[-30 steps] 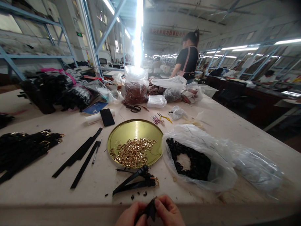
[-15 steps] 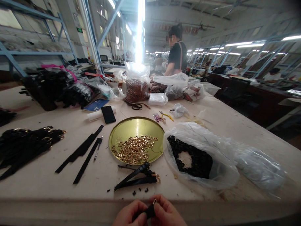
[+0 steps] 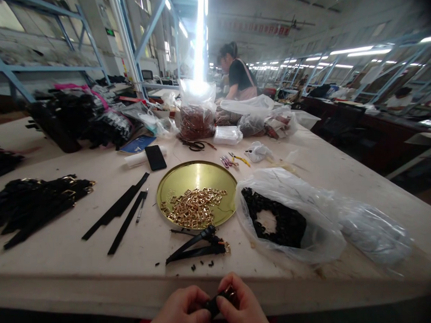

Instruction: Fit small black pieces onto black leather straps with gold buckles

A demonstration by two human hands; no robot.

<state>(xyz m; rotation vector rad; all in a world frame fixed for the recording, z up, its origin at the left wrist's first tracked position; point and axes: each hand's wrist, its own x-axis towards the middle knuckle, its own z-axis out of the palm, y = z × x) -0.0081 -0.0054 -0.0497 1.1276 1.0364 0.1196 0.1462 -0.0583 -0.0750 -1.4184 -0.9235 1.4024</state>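
Between my two hands, at the front edge of the table, is a black strap (image 3: 213, 306) with a gold buckle (image 3: 229, 292) at its right end. My left hand (image 3: 184, 307) pinches the strap from the left. My right hand (image 3: 240, 303) closes around the buckle end, its thumb pressed on the strap. Just beyond lie several finished-looking black straps (image 3: 194, 248) with gold buckles, and a few small black loops (image 3: 202, 264) scattered on the tabletop. Behind them a round gold tray (image 3: 187, 172) holds a heap of loose gold buckles (image 3: 194, 208).
An open plastic bag (image 3: 326, 236) of small black pieces (image 3: 287, 225) stands right of the tray. To the left are flat black strips (image 3: 118, 205), a pen (image 3: 142, 206), a phone (image 3: 155, 157) and piled buckled straps (image 3: 37, 202). Scissors (image 3: 193, 144) and yellow-handled pliers (image 3: 241, 158) lie behind. A person (image 3: 239, 75) bends beyond.
My right hand has turned, so more of the gold buckle shows on the strap. The view has shifted slightly. The person in the back has moved left and leans lower.
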